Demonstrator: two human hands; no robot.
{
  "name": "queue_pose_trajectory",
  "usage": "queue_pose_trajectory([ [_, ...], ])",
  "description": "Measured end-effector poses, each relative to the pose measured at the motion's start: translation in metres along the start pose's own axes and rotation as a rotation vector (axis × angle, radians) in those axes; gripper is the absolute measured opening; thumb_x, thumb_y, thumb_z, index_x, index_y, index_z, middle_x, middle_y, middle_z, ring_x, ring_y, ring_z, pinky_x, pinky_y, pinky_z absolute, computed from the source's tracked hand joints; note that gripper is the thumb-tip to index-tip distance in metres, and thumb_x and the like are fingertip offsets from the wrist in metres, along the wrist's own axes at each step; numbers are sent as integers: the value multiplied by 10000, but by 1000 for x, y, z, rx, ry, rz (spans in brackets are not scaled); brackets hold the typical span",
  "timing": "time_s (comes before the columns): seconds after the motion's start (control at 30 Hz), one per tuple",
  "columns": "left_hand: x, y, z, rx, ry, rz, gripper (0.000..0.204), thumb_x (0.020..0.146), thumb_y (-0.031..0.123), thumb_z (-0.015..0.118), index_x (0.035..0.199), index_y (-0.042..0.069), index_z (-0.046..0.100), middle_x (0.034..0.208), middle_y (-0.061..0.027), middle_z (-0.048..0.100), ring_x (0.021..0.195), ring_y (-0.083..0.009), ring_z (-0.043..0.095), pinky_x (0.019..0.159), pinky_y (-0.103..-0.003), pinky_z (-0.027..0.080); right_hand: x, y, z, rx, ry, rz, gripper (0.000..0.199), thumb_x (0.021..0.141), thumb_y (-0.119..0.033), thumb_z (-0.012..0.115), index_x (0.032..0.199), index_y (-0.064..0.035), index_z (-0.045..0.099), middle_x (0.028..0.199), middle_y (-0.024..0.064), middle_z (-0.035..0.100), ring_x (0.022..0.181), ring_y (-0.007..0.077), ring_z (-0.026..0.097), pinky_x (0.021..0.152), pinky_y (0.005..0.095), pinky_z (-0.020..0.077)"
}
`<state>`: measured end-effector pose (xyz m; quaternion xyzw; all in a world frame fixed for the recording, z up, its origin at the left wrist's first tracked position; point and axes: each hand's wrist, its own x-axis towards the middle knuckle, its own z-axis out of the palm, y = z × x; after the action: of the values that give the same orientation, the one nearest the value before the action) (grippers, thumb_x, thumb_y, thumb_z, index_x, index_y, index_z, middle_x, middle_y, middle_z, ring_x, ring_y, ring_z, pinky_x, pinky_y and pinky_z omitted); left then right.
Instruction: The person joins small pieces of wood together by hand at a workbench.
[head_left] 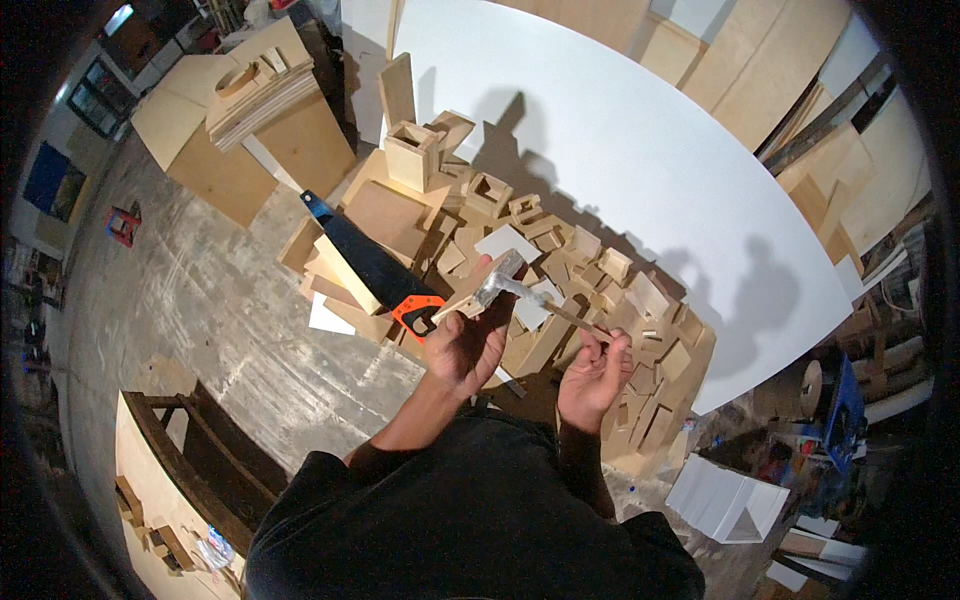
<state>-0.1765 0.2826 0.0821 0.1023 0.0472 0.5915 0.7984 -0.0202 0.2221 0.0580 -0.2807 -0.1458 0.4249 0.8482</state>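
Observation:
In my left hand (466, 350) is a small wooden block (465, 300), gripped between thumb and fingers and tilted up. My right hand (597, 372) pinches the thin wooden handle of a brush (570, 316). The brush's whitish-grey head meets the upper face of the block, where a pale, wet-looking coating shows. Just left of my left hand lies a handsaw (365, 250) with a dark blade and an orange-and-black handle. Beneath both hands, many small wooden offcuts (650, 300) and little open wooden boxes (488, 195) cover the work surface.
A large white panel (620, 150) stands behind the offcuts. Plywood boxes with stacked boards (262, 105) stand at the far left on the concrete floor (220, 300). A curved wooden frame (170, 450) is at lower left, a white folded piece (728, 498) at lower right.

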Motion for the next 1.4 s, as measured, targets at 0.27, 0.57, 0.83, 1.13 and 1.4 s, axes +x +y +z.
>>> queue_pose_trajectory([
  [0.27,-12,30,-41,59,72,-70,927,730,361,800,1464,100,297,1394,-143,440,1189,-220,512,812,-282,520,38,23,-40,-279,177,-46,213,964,-185,564,1043,12,588,1037,128,667,991,242,659,843,259,544],
  [0.57,-7,81,-87,288,229,29,969,663,292,835,1430,40,299,1347,-105,472,1258,-216,467,1080,-334,361,51,91,-91,-835,-97,44,271,944,-166,601,1053,81,578,1031,177,655,945,265,669,795,384,586],
  [0.83,-12,101,-97,294,247,72,1003,650,324,843,1430,16,294,1383,-130,441,1279,-241,451,1118,-346,327,71,158,-102,-1377,-454,-68,128,898,-17,612,989,72,623,895,135,693,794,156,678,683,288,553],
  [1.13,-20,102,-94,376,230,63,1011,602,324,865,1407,30,328,1348,-118,461,1256,-238,471,1072,-365,385,89,190,-88,-1313,-656,-2,194,763,-32,658,950,6,627,899,149,670,800,301,672,695,348,531],
  [1.4,-28,103,-101,403,252,172,945,633,261,842,1405,9,359,1393,-159,452,1305,-263,436,1108,-389,346,99,182,-75,-1519,-897,-389,142,929,-119,565,979,13,559,876,168,652,695,317,681,584,372,524],
])
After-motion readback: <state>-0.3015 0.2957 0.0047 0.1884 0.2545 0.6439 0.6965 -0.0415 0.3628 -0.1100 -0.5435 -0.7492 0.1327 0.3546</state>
